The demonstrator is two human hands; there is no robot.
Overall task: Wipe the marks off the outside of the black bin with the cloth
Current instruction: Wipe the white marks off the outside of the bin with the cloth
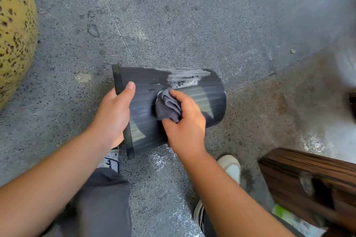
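The black ribbed bin (208, 100) is held sideways above the floor, its rim to the left and its base to the right. White smeared marks (185, 79) cover the upper far side of its wall. My left hand (113, 113) grips the rim, thumb lying on the outer wall and fingers hidden inside. My right hand (185, 123) holds a bunched grey cloth (167, 107) and presses it against the middle of the bin's wall, just below the white marks.
Speckled grey stone floor (173, 25) all around. A large yellow spotted rounded object (15, 34) stands at the left. A dark wooden piece of furniture (312, 183) is at the lower right. My two white shoes (231, 167) are below the bin.
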